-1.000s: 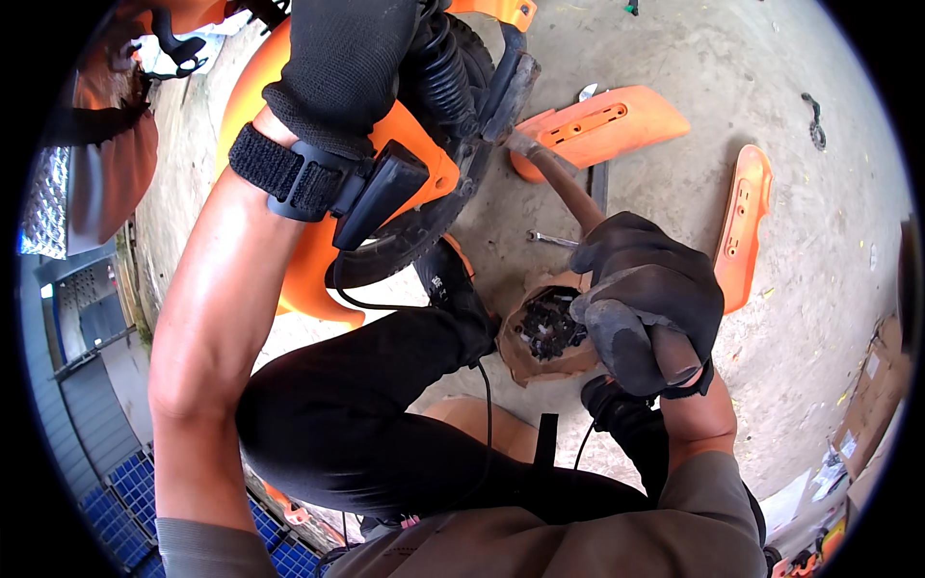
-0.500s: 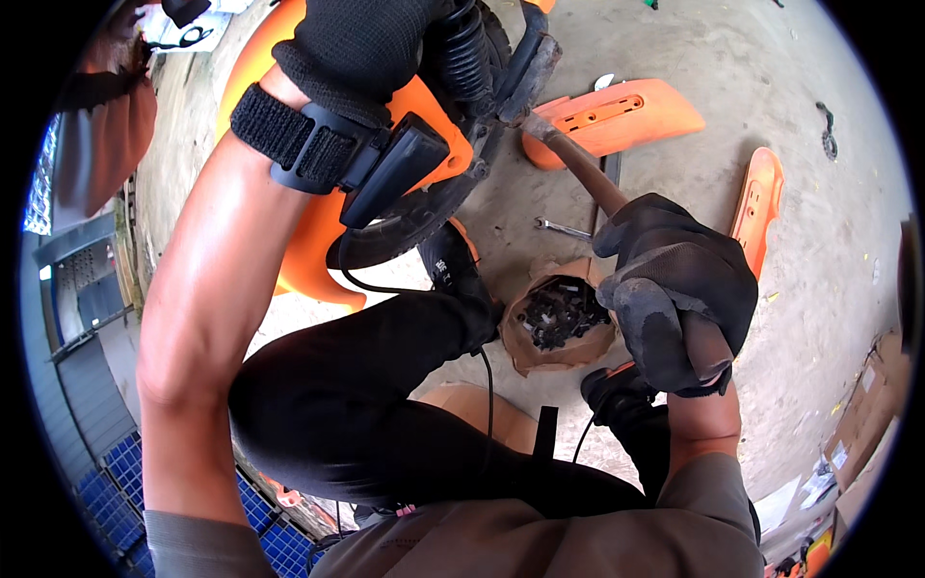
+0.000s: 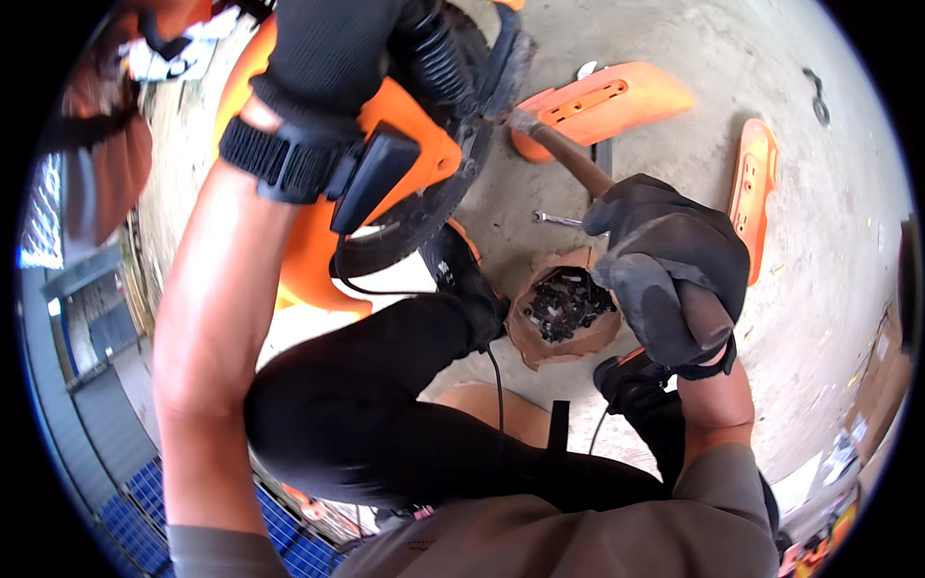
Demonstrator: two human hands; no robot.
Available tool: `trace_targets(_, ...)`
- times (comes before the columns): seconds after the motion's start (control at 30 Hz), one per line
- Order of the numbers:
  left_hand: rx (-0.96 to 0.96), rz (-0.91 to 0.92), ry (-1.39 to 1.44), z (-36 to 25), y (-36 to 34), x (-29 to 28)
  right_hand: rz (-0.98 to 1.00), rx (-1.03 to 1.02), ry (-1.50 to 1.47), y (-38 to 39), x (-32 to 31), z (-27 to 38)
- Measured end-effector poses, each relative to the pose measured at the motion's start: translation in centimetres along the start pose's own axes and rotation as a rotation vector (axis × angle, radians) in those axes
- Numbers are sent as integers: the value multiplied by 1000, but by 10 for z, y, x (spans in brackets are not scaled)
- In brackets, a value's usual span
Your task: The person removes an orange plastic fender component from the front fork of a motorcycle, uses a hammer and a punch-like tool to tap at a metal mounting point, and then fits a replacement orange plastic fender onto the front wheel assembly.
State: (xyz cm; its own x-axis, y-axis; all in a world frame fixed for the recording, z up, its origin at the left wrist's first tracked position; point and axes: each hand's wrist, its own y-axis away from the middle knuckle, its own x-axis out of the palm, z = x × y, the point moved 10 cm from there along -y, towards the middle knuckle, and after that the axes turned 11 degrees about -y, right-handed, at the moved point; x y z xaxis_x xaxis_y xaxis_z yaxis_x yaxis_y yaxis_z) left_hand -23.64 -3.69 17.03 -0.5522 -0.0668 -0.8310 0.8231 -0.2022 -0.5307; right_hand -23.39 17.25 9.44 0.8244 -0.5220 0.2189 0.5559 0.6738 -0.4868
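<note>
We are bracing the orange machine (image 3: pixel 405 144) with our gloved left hand (image 3: pixel 328 58) while our right hand (image 3: pixel 665 270), fisted around the hammer (image 3: pixel 578 164), is aiming at its black wheel (image 3: pixel 462 164), risking a glancing blow onto fingers.

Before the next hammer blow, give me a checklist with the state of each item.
1. Right hand gloved, closed on the hammer handle: ok.
2. Hammer head against the black part beside the tire: ok.
3. Left hand gloved, bracing the orange machine: ok.
4. Left grip clear of the strike point: cannot tell.
5. Bag of small black parts under the swing path: not ok.
6. Wrench lying on the concrete floor, away from feet: ok.
</note>
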Motion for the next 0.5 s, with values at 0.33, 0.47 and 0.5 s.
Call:
trace_targets(0.33, 114, 236, -114, 11, 4, 24, 104, -65, 170, 8, -15, 6)
trace_targets(0.47, 36, 268, -18, 20, 7, 26, 97, -84, 223, 10, -20, 9)
trace_targets(0.5, 80, 248, -76, 15, 5, 23, 87, -66, 219, 11, -22, 7)
